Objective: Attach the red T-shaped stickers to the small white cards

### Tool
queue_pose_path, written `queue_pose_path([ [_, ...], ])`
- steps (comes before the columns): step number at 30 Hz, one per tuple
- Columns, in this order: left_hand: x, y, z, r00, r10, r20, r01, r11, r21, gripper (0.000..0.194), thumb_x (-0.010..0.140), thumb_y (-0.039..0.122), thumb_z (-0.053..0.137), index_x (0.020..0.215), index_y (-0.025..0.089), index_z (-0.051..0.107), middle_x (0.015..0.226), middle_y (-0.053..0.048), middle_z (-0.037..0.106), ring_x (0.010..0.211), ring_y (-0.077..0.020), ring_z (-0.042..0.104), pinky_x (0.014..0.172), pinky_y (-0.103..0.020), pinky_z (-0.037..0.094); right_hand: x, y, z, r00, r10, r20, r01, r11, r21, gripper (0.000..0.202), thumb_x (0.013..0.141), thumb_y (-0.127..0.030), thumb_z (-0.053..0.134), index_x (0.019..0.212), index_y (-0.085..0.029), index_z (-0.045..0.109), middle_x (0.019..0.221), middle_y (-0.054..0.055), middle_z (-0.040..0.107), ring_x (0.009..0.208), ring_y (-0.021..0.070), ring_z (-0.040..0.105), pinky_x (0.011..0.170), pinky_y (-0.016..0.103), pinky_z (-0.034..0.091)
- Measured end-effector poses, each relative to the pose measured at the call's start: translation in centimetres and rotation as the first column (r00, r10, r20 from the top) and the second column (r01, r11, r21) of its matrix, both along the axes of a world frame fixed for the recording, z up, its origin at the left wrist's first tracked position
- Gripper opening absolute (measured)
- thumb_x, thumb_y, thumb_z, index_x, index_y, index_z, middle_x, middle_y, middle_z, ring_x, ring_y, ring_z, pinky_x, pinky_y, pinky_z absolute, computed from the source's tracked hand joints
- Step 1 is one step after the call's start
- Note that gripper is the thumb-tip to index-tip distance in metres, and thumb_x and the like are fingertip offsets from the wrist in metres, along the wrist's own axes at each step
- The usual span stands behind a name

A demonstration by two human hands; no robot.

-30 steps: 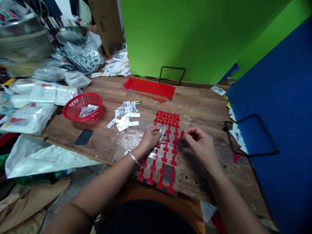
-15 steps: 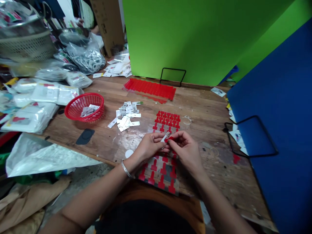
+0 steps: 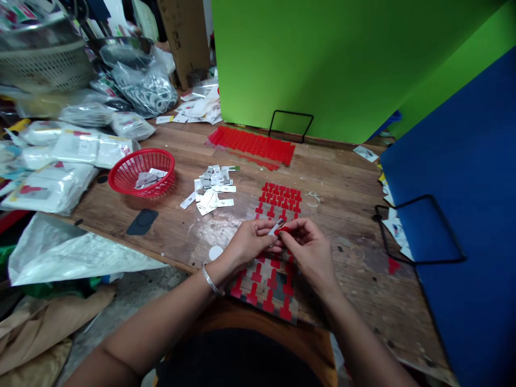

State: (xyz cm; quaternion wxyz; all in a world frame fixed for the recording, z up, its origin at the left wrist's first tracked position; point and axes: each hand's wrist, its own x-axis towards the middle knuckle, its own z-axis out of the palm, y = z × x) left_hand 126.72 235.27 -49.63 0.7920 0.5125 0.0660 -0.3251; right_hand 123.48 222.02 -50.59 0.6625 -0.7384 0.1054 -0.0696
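Observation:
Above a clear sheet of red T-shaped stickers (image 3: 268,305), my left hand (image 3: 253,239) is closed on a small white card (image 3: 277,226). My right hand (image 3: 308,244) pinches a small red piece (image 3: 283,230) against that card, and the fingertips of both hands nearly meet. The hands cover the middle of the sheet. A loose pile of white and grey cards (image 3: 209,196) lies to the left of the sheet. Farther left, a red basket (image 3: 165,183) holds a few similar cards.
Red strips (image 3: 253,146) lie at the back by the green panel (image 3: 314,64). A black wire frame (image 3: 423,262) stands at the right by the blue panel (image 3: 463,215). Plastic-wrapped packs (image 3: 52,188) and a white basket (image 3: 48,70) crowd the left side.
The camera view has shifted slightly, so the table items sit a little farther right. Both hands keep their hold on the card and the red piece, with hardly any movement.

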Motion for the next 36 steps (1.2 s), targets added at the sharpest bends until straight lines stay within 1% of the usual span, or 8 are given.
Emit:
queue_pose_path([
  [8,0.0,0.1,-0.2,1.000,-0.018,-0.005,0.018,1.000,-0.001,0.026,0.069,0.003,0.068,0.094,0.010,0.065,0.084,-0.007,0.071,0.064,-0.0113,0.066,0.066,-0.023,0.055,0.0,0.2,0.0,1.000,-0.023,-0.018,0.023,1.000,0.018,0.017,0.069,-0.029,0.068,0.076,-0.021,0.055,0.071,-0.001,0.062,0.057,0.0132,0.059,0.053,0.026,0.050],
  [14,0.0,0.2,-0.4,1.000,-0.006,0.014,0.006,1.000,0.014,0.031,0.066,0.016,0.076,0.095,0.009,0.064,0.076,-0.005,0.070,0.061,-0.0116,0.066,0.065,-0.024,0.055,-0.1,0.3,-0.3,0.999,-0.030,0.025,0.031,0.999,-0.011,0.018,0.070,-0.030,0.068,0.077,-0.019,0.055,0.071,0.000,0.062,0.058,0.0124,0.059,0.053,0.024,0.051],
  [18,-0.2,0.0,-0.8,0.998,0.025,0.061,-0.028,0.998,0.056,0.028,0.069,0.020,0.074,0.093,0.008,0.065,0.069,-0.005,0.069,0.057,-0.0114,0.064,0.061,-0.024,0.055,-0.6,0.7,-0.4,0.999,-0.021,0.042,0.023,0.999,-0.028,0.017,0.076,-0.034,0.065,0.081,-0.019,0.057,0.072,-0.001,0.062,0.058,0.0127,0.061,0.054,0.025,0.052],
  [21,-0.4,-0.3,-0.9,0.996,0.057,0.072,-0.061,0.996,0.063,0.026,0.070,0.018,0.072,0.093,0.008,0.065,0.068,-0.004,0.069,0.056,-0.0115,0.064,0.060,-0.023,0.054,-1.0,0.8,-0.2,0.994,-0.038,0.104,0.055,0.985,-0.161,0.013,0.081,-0.032,0.060,0.084,-0.020,0.058,0.075,0.000,0.062,0.061,0.0131,0.060,0.055,0.025,0.051],
  [24,-0.5,-0.5,-0.7,0.996,0.075,0.058,-0.078,0.996,0.054,0.022,0.072,0.012,0.069,0.093,0.008,0.064,0.066,-0.003,0.068,0.058,-0.0121,0.065,0.059,-0.022,0.055,-0.8,0.5,0.3,0.970,-0.069,0.232,0.150,0.923,-0.354,0.009,0.081,-0.027,0.058,0.079,-0.019,0.060,0.092,0.005,0.059,0.077,0.0151,0.059,0.060,0.026,0.049],
  [26,-0.6,-0.5,-0.4,0.997,0.074,0.038,-0.076,0.996,0.052,0.020,0.073,0.009,0.067,0.092,0.008,0.063,0.063,-0.002,0.067,0.058,-0.0125,0.066,0.059,-0.022,0.055,-0.4,0.2,0.5,0.961,-0.065,0.269,0.173,0.900,-0.401,0.008,0.080,-0.025,0.058,0.075,-0.018,0.060,0.097,0.006,0.056,0.085,0.0162,0.057,0.062,0.025,0.048],
  [32,-0.6,-0.7,0.4,0.997,0.076,-0.001,-0.075,0.995,0.071,0.020,0.075,0.004,0.063,0.095,0.007,0.060,0.060,-0.001,0.066,0.057,-0.0123,0.066,0.058,-0.022,0.055,0.3,-0.4,0.9,0.973,-0.054,0.226,0.136,0.920,-0.368,0.009,0.078,-0.023,0.058,0.070,-0.018,0.058,0.083,0.004,0.056,0.080,0.0153,0.056,0.063,0.024,0.045],
  [36,-0.6,-0.8,0.4,0.998,0.070,0.000,-0.070,0.996,0.060,0.022,0.072,0.006,0.067,0.094,0.007,0.061,0.060,-0.001,0.066,0.057,-0.0128,0.066,0.058,-0.023,0.055,0.3,-0.5,1.0,0.980,-0.057,0.193,0.120,0.933,-0.338,0.009,0.077,-0.024,0.058,0.071,-0.018,0.058,0.081,0.003,0.056,0.076,0.0146,0.055,0.062,0.025,0.044],
])
